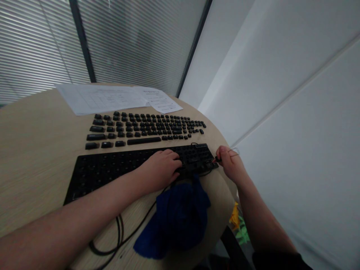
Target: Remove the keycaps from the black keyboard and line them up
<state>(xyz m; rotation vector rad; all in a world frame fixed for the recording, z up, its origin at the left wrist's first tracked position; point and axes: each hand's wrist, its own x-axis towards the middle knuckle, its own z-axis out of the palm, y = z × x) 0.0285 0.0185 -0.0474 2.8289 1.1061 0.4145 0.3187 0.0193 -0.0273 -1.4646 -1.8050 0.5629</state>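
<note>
Black keyboard frame (112, 168) under left hand (161, 168).

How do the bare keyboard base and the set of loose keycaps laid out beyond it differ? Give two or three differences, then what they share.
The keyboard base is one flat board with empty sockets; the keycaps are many separate raised pieces. The base lies under the left hand, with the right hand at its end; the keycaps lie untouched, nearer the papers. Both are black and rest on the table.

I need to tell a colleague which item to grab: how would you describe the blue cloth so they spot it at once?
Start at the round wooden table and the stripped black keyboard base under the left hand. The blue cloth lies crumpled just in front of it, at the table's near edge. It is the only soft, blue thing there.
</note>
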